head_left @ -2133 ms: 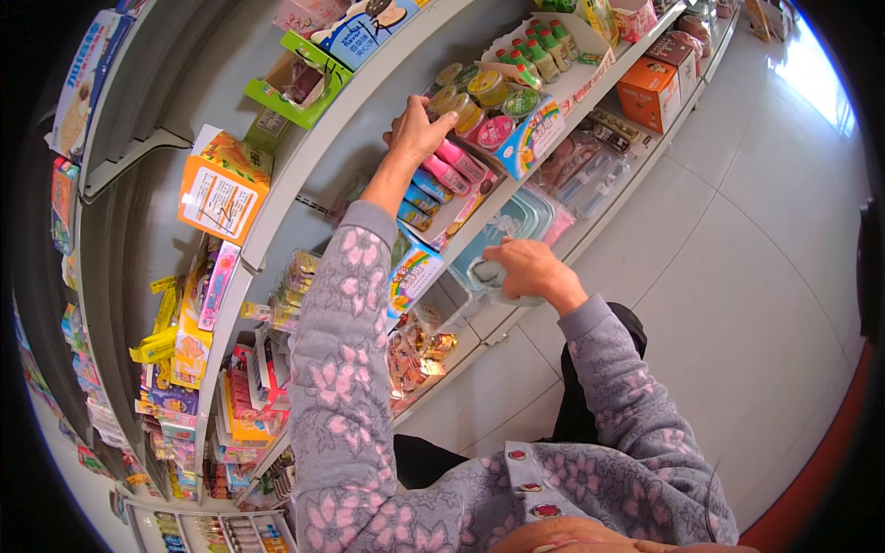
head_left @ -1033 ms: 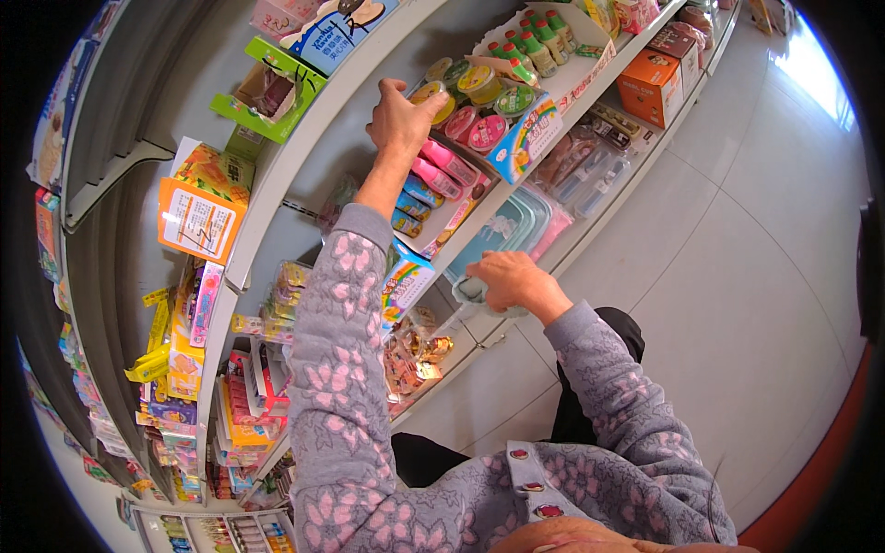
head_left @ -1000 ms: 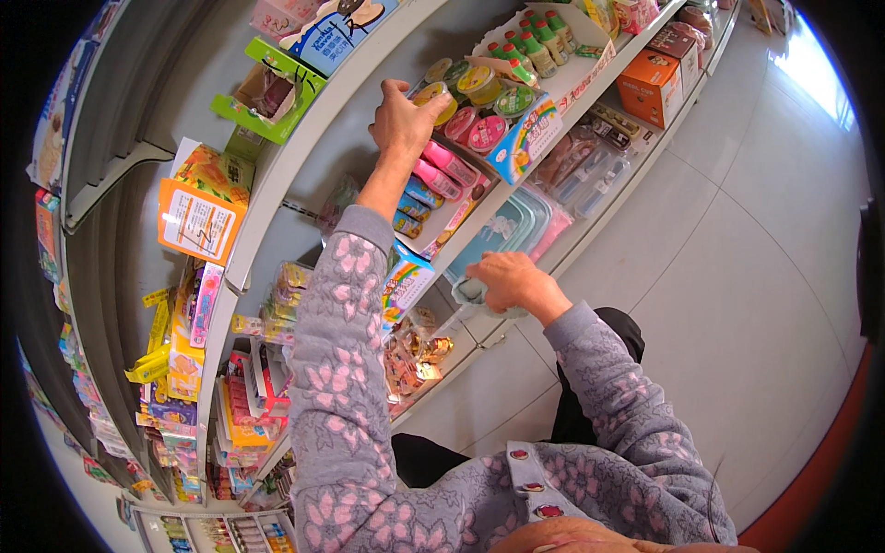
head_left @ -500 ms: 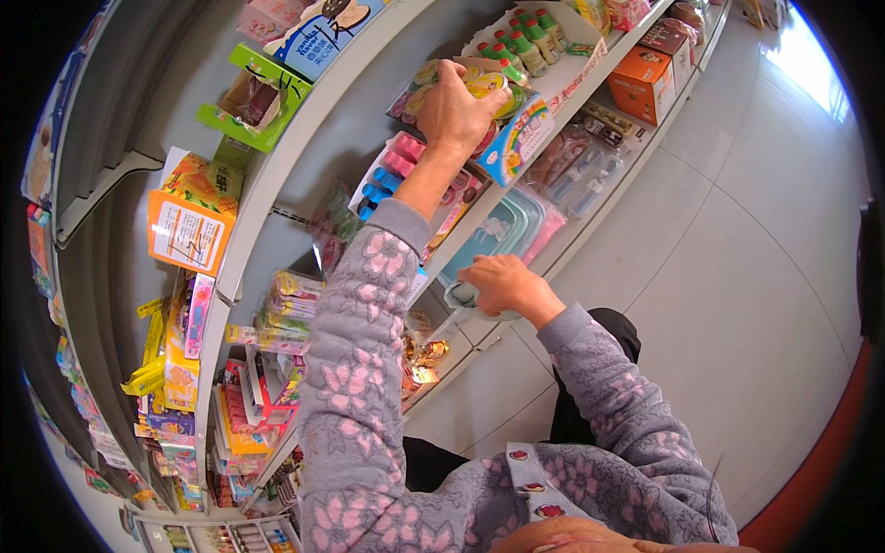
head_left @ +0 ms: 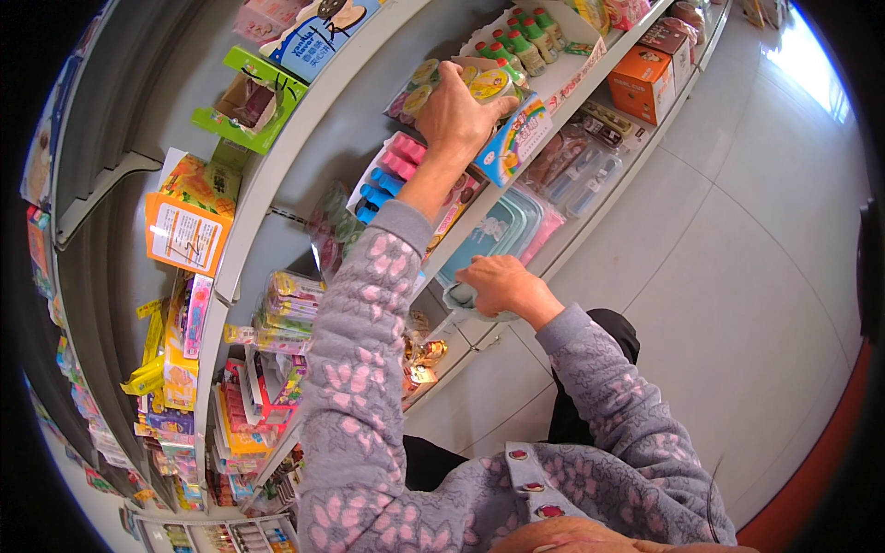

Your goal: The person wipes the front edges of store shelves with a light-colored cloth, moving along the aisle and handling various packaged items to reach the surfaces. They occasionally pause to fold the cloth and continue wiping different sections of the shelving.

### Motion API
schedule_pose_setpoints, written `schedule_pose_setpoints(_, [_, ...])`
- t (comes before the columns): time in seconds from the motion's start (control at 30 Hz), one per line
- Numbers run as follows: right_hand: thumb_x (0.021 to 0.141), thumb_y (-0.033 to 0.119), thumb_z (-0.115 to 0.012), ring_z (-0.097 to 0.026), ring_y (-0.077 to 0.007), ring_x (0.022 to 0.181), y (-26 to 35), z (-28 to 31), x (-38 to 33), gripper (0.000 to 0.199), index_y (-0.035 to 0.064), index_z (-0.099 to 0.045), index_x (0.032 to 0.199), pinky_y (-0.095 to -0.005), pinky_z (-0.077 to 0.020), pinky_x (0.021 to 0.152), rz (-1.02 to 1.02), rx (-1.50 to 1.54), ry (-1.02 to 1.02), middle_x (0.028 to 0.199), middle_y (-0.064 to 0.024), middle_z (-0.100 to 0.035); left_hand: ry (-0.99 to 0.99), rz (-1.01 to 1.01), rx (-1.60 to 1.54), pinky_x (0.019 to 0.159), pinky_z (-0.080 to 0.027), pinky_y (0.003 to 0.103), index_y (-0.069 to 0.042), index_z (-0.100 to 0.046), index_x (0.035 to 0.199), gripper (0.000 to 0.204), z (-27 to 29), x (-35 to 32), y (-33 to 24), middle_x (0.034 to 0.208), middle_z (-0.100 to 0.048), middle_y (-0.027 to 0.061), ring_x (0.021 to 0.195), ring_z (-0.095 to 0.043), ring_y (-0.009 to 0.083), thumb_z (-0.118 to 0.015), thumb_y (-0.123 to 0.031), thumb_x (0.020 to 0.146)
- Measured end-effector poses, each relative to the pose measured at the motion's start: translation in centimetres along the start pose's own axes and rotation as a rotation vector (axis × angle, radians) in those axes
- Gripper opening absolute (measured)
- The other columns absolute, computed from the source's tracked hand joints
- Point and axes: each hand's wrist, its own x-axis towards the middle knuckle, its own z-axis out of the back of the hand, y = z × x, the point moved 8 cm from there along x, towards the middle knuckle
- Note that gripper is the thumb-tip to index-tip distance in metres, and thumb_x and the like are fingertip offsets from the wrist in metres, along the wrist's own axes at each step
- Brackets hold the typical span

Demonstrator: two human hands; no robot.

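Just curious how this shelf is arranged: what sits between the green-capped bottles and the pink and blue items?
In the head view, an open box of lidded cups lies between them, with the person's left hand over the cups.

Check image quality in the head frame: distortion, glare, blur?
Head view: fisheye bends the shelf edges at left, corners go black; bright glare washes out the floor at upper right; left hand and right hand show no obvious motion blur.
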Motion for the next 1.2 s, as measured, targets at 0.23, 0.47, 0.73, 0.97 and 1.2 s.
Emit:
schedule_pose_setpoints(0.23, [0.055,0.007,-0.074,-0.066,-0.0304,0.104,0.1,0.7,-0.5,0.055,0.0127,-0.071,0.110,-0.0403,-0.0554,0.077,0.028,-0.022,-0.131,0.107,-0.0100,-0.068,-0.096,0.070,-0.094,0.078,-0.053,0.041,-0.005,-0.057,0.115,0.055,3.6,2.5,8.8,0.091,-0.071,0.0094,0.087,-0.069,0.0279,-0.081,-0.039,0.078])
schedule_pose_setpoints(0.47, [0.057,0.005,-0.070,-0.065,-0.0345,0.099,0.5,0.3,-0.2,0.059,0.0122,-0.067,0.115,-0.0429,-0.0532,0.075,0.010,-0.019,-0.041,0.105,-0.0134,-0.064,0.117,0.218,-0.097,0.092,-0.051,0.042,-0.006,-0.054,0.127,0.071,1.2,4.6,15.7,0.117,-0.068,0.0158,0.109,-0.066,0.0314,-0.079,-0.047,0.075])
schedule_pose_setpoints(0.73, [0.060,0.005,-0.068,-0.066,-0.0313,0.104,0.4,0.1,0.3,0.053,0.0139,-0.070,0.112,-0.0400,-0.0547,0.078,0.001,-0.079,-0.061,0.106,-0.0119,-0.068,0.150,0.220,-0.117,0.098,-0.047,0.042,-0.004,-0.051,0.130,0.084,-2.2,6.0,16.3,0.125,-0.063,0.0198,0.115,-0.062,0.0332,-0.081,-0.050,0.067])
schedule_pose_setpoints(0.97, [0.067,0.005,-0.064,-0.066,-0.0319,0.105,0.1,0.0,0.6,0.048,0.0138,-0.070,0.113,-0.0406,-0.0550,0.080,-0.026,-0.083,-0.030,0.107,-0.0136,-0.067,0.134,0.223,-0.091,0.103,-0.038,0.050,-0.008,-0.052,0.128,0.077,-4.2,6.3,16.1,0.120,-0.068,0.0163,0.115,-0.063,0.0338,-0.079,-0.047,0.067])
schedule_pose_setpoints(1.2, [0.067,0.006,-0.065,-0.066,-0.0324,0.105,0.0,-0.3,0.9,0.048,0.0138,-0.070,0.115,-0.0403,-0.0553,0.080,-0.012,-0.105,-0.022,0.109,-0.0135,-0.067,0.044,0.249,-0.094,0.100,-0.039,0.052,-0.008,-0.055,0.123,0.070,-2.7,5.3,15.4,0.117,-0.069,0.0150,0.112,-0.064,0.0333,-0.079,-0.045,0.069])
